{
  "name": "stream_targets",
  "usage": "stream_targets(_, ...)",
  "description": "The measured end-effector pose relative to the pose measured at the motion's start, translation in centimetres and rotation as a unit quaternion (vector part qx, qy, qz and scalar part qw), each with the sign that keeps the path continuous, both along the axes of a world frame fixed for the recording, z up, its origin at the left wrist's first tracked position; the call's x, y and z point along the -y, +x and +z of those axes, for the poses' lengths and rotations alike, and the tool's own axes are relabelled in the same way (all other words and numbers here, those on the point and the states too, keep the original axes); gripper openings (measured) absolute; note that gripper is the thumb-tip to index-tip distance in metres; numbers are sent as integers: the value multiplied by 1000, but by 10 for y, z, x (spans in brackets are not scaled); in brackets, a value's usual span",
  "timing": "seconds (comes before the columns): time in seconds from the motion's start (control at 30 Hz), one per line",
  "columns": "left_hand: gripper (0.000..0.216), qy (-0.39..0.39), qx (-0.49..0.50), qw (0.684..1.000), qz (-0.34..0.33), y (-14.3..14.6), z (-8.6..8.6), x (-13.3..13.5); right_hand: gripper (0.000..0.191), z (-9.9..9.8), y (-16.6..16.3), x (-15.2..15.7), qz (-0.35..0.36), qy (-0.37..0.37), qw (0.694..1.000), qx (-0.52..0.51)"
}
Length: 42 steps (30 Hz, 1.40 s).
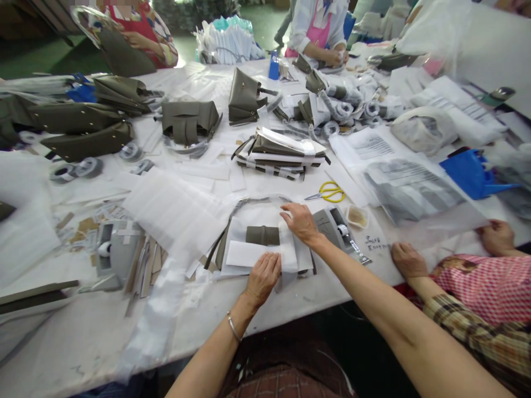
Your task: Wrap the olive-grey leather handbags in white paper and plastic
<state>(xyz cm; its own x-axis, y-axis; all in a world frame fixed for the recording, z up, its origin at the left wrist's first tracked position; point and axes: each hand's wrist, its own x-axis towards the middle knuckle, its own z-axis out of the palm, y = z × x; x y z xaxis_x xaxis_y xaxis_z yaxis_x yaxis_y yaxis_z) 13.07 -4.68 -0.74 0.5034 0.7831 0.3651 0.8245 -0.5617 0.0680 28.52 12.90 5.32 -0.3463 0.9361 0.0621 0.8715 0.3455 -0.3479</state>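
An olive-grey leather bag, partly wrapped in white tissue paper, lies on the white table in front of me. My left hand rests on the near edge of the wrapping, fingers curled down on the paper. My right hand presses flat on a white paper strip laid across the bag. A long grey strap curves out from under the wrapping.
Yellow scissors and a tape dispenser lie right of the bag. Stacked wrapped bags, loose olive bags and tape rolls cover the table. A person's hands rest at the right; others work at the far side.
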Motion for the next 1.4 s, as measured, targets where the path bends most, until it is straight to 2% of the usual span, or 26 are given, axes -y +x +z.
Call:
stream_targets(0.1,35,-7,7,1000,4,1,0,0,25,-7,16,32,93,-18,995,-45)
stream_targets(0.17,34,-4,12,1000,11,1,0,0,26,-16,26,49,150,-24,988,-34)
stream_targets(0.23,34,0,16,1000,17,1,1,0,31,-24,30,60,173,-25,985,-16)
stream_targets(0.4,45,-10,32,999,27,-2,8,0,41,-25,23,55,157,-65,985,14)
stream_targets(0.53,38,-7,51,998,18,-4,13,-3,43,-17,18,44,158,-123,980,10)
stream_targets(0.6,34,-15,58,998,16,-7,17,-5,41,-12,19,43,146,-144,978,-39)
stream_targets(0.67,32,-19,66,997,18,-11,22,-6,38,-6,25,43,112,-135,976,-129)
stream_targets(0.73,30,-14,76,997,17,-15,27,-6,34,-2,36,43,28,-103,964,-242)
stream_targets(0.77,29,-9,81,997,16,-18,30,-6,33,-1,43,44,-38,-85,950,-298)
stream_targets(0.83,29,-3,92,996,14,-22,34,-7,35,-4,57,44,-186,-78,899,-389)
stream_targets(0.9,30,-1,101,995,15,-27,39,-7,38,-15,67,45,-285,-137,840,-440)
stream_targets(0.93,31,-2,105,994,16,-31,41,-7,38,-23,69,45,-299,-187,818,-455)
stream_targets(1.0,32,-10,109,994,15,-38,46,-7,39,-38,65,45,-277,-293,781,-477)
stream_targets(1.07,34,-24,113,993,10,-48,52,-8,42,-51,52,44,-244,-349,742,-518)
stream_targets(1.17,39,-36,126,991,-2,-63,62,-12,49,-58,26,38,-224,-373,669,-603)
stream_targets(1.27,44,-29,143,989,1,-74,71,-17,54,-56,9,28,-212,-383,604,-665)
stream_targets(1.4,52,-33,167,985,9,-82,77,-23,55,-52,2,15,-184,-409,557,-699)
